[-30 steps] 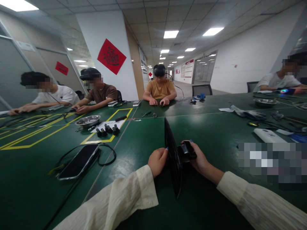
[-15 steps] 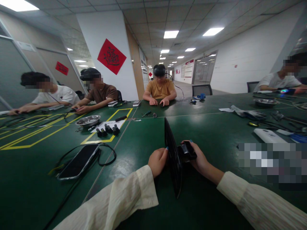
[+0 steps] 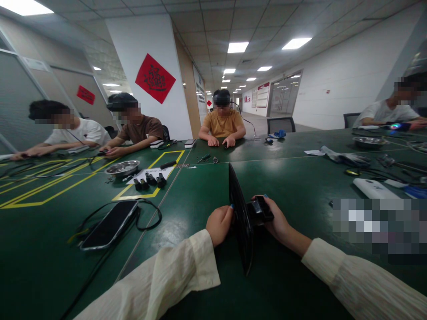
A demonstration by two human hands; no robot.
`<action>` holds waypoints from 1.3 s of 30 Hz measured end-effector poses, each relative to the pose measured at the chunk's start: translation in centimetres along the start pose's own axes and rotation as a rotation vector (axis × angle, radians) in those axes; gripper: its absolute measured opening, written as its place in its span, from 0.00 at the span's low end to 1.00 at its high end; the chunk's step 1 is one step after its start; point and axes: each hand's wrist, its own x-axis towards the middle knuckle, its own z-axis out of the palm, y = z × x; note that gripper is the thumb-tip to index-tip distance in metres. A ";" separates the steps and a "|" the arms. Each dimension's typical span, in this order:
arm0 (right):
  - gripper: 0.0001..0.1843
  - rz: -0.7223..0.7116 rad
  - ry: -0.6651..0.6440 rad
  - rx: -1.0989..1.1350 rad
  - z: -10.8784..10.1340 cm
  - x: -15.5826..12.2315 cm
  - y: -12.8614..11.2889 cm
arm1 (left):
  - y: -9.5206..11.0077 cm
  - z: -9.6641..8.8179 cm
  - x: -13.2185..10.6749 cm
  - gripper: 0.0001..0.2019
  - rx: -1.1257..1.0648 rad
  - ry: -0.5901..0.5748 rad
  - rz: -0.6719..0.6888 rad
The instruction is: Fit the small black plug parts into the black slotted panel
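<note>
A thin black flat panel [image 3: 240, 226] stands nearly on edge in front of me, seen almost side-on. On its left side, my left hand [image 3: 219, 224] is closed, the thumb pressed against the panel; its other fingers are partly hidden. A black block-like part [image 3: 262, 210] with a shiny face sits at the panel's right side, and whether the two are joined I cannot tell. My right hand [image 3: 278, 222] is wrapped round that block from the right, with the thumb along its top.
A phone [image 3: 109, 226] with a black cable lies to the left on the green table [image 3: 187, 266]. Beyond it are several black cylindrical parts [image 3: 151, 180] and a metal bowl [image 3: 122, 168]. A white device [image 3: 375, 190] and gloves [image 3: 345, 158] lie at right. Co-workers sit around the table.
My hands, the panel and the block stay in place. At the left, a co-worker in a brown shirt has shifted their head slightly to the left.
</note>
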 end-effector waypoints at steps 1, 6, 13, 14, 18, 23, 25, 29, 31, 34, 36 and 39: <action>0.18 0.000 0.006 0.003 0.0 0.0 0.0 | 0.0 0.0 0.0 0.24 0.008 0.000 -0.004; 0.17 -0.012 0.008 0.020 0.0 0.1 0.0 | 0.1 -0.1 0.0 0.21 0.026 -0.014 0.000; 0.19 -0.003 0.029 -0.013 0.5 -0.3 -0.3 | 0.0 -0.1 0.0 0.22 0.003 -0.004 0.013; 0.19 0.003 0.033 -0.017 0.6 -0.3 -0.4 | 0.0 -0.1 0.0 0.23 -0.003 0.001 0.008; 0.19 -0.001 0.024 -0.018 0.6 -0.4 -0.5 | 0.1 -0.1 -0.1 0.23 -0.004 -0.003 -0.010; 0.17 -0.003 0.003 -0.024 0.0 -0.1 -0.1 | 0.2 -0.2 -0.1 0.21 0.020 -0.017 -0.005; 0.18 0.000 -0.002 -0.026 -0.2 -0.1 0.0 | 0.3 -0.2 -0.1 0.19 0.030 -0.019 -0.001; 0.18 0.017 -0.004 -0.009 0.0 -0.2 -0.2 | 0.3 -0.2 -0.2 0.21 0.018 -0.004 -0.005; 0.18 0.017 0.018 0.000 0.2 -0.2 -0.3 | 0.3 -0.1 -0.1 0.22 0.016 0.003 -0.006; 0.17 0.014 0.037 0.011 0.4 -0.2 -0.4 | 0.4 -0.2 -0.1 0.23 0.028 -0.003 0.000; 0.17 0.015 0.024 0.011 0.4 -0.2 -0.3 | 0.4 -0.2 -0.1 0.23 0.034 -0.009 0.009; 0.18 0.000 0.012 0.002 0.2 -0.1 -0.1 | 0.4 -0.3 -0.1 0.22 0.038 -0.013 0.021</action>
